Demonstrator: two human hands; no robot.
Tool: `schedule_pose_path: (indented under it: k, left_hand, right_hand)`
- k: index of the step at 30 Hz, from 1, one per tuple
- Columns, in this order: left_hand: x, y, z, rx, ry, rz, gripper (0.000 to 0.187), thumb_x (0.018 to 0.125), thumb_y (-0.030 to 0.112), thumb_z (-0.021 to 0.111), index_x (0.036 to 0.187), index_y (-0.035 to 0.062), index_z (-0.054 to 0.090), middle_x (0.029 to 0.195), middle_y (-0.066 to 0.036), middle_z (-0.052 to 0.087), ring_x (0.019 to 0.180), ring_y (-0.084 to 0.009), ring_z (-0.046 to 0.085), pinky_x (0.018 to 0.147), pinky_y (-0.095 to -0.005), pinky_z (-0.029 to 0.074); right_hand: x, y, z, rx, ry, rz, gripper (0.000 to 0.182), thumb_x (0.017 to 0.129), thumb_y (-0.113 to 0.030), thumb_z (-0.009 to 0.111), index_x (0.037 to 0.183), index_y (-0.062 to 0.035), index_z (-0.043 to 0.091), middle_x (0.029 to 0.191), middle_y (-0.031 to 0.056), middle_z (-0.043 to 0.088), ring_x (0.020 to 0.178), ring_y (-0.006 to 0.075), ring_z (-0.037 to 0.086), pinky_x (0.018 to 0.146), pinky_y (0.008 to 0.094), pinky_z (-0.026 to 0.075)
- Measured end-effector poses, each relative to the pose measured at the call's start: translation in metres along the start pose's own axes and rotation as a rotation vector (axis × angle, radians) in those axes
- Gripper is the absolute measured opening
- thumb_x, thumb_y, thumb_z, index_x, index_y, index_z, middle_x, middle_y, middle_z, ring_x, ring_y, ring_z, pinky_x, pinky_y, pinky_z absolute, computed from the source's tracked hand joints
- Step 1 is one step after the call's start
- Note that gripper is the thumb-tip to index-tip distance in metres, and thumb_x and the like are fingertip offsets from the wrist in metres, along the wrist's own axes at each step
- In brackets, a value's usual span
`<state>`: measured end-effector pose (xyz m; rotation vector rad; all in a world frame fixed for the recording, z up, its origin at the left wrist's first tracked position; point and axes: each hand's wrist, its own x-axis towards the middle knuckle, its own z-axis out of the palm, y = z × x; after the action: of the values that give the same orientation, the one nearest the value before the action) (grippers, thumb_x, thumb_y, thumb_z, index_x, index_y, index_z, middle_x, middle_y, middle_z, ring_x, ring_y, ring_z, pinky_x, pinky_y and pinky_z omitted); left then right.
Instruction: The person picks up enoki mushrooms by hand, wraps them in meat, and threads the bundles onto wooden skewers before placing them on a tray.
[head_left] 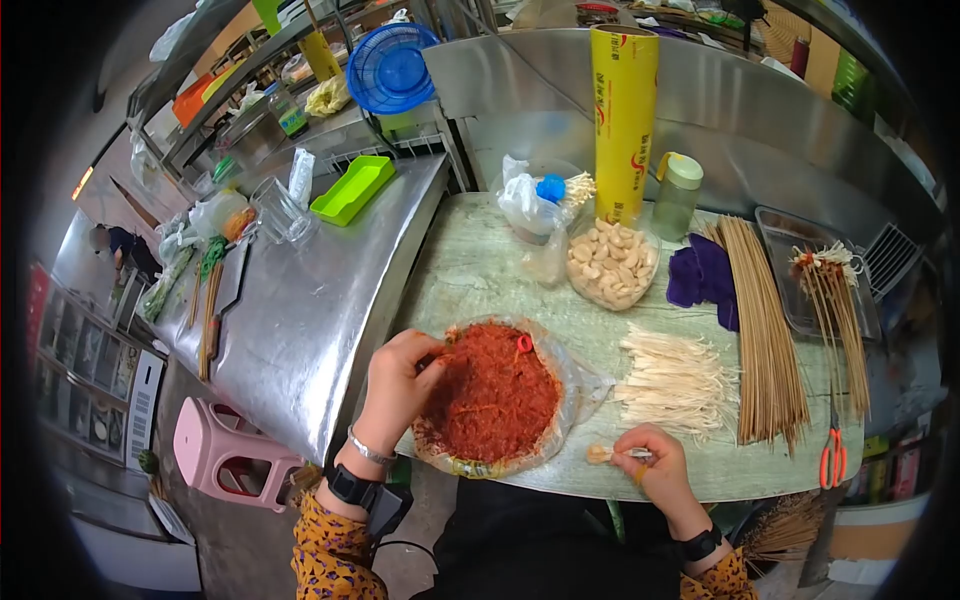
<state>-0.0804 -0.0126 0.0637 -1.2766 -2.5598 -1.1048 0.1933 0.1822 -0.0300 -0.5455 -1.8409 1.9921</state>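
Observation:
My left hand [400,385] rests on the left rim of a plastic-lined bowl of red shredded mix [495,395], its fingers pinching some of the mix. My right hand [650,470] holds a small pale piece of food on a thin skewer [605,454] at the table's front edge. A heap of enoki mushrooms [675,380] lies just behind the right hand. To its right is a long bundle of bamboo skewers [765,330].
A bowl of white pieces [612,265], a yellow cling-film roll [623,110], a green-capped bottle [677,195], purple cloth [705,275], a tray with loaded skewers [830,285] and orange scissors [832,455] share the table. A steel counter [300,310] lies left, a pink stool [225,455] below.

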Motion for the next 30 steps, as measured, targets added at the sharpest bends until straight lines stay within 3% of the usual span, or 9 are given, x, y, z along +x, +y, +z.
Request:
schedule_pose_path:
  k: [11, 15, 17, 21, 27, 30]
  left_hand:
    - [0.058, 0.007, 0.05, 0.224, -0.321, 0.26, 0.016, 0.07, 0.008, 0.066, 0.086, 0.0064, 0.067, 0.084, -0.011, 0.062, 0.08, -0.0303, 0.06, 0.07, -0.0375, 0.049]
    - [0.067, 0.014, 0.058, 0.391, -0.431, 0.233, 0.016, 0.07, 0.014, 0.066, 0.085, 0.009, 0.068, 0.085, -0.011, 0.062, 0.08, -0.0308, 0.06, 0.069, -0.0389, 0.049]
    - [0.074, 0.021, 0.061, 0.631, -0.553, 0.147, 0.017, 0.069, 0.019, 0.065, 0.083, 0.0106, 0.069, 0.083, -0.011, 0.063, 0.08, -0.0309, 0.061, 0.068, -0.04, 0.05]
    - [0.078, 0.019, 0.059, 0.635, -0.559, 0.156, 0.018, 0.067, 0.021, 0.065, 0.077, 0.0058, 0.068, 0.077, -0.014, 0.064, 0.074, -0.0331, 0.062, 0.067, -0.0412, 0.051]
    - [0.066, 0.002, 0.032, 0.19, -0.572, -0.024, 0.016, 0.069, 0.012, 0.062, 0.083, 0.0032, 0.066, 0.075, -0.014, 0.065, 0.068, -0.0296, 0.062, 0.064, -0.0348, 0.049]
    - [0.053, 0.0, 0.024, 0.241, -0.409, 0.032, 0.016, 0.07, 0.008, 0.062, 0.084, 0.0005, 0.066, 0.074, -0.015, 0.064, 0.066, -0.0244, 0.063, 0.064, -0.0311, 0.049]
  right_hand:
    - [0.002, 0.007, -0.005, -0.063, -0.055, -0.039, 0.013, 0.074, 0.005, 0.068, 0.082, -0.0024, 0.062, 0.088, 0.0039, 0.059, 0.083, 0.0123, 0.057, 0.066, 0.0225, 0.049]
    - [0.001, 0.003, -0.006, -0.046, -0.046, 0.001, 0.012, 0.074, 0.005, 0.068, 0.082, -0.0026, 0.062, 0.088, 0.0038, 0.059, 0.083, 0.0124, 0.057, 0.067, 0.0228, 0.049]
    - [0.002, 0.007, -0.006, -0.076, -0.055, -0.045, 0.012, 0.074, 0.004, 0.068, 0.082, -0.0027, 0.062, 0.088, 0.0036, 0.059, 0.083, 0.0125, 0.057, 0.068, 0.023, 0.048]
    - [0.001, 0.003, -0.006, -0.022, -0.042, 0.015, 0.012, 0.074, 0.004, 0.068, 0.082, -0.0025, 0.062, 0.088, 0.004, 0.06, 0.083, 0.0135, 0.057, 0.07, 0.024, 0.047]
    - [0.001, 0.007, -0.007, -0.08, -0.059, -0.057, 0.012, 0.074, 0.005, 0.068, 0.083, -0.0026, 0.062, 0.087, 0.0046, 0.06, 0.083, 0.0143, 0.058, 0.07, 0.0248, 0.047]
    - [0.0, 0.004, -0.006, -0.085, -0.064, -0.071, 0.013, 0.074, 0.005, 0.068, 0.082, -0.0026, 0.062, 0.087, 0.0046, 0.06, 0.083, 0.0144, 0.058, 0.07, 0.0253, 0.048]
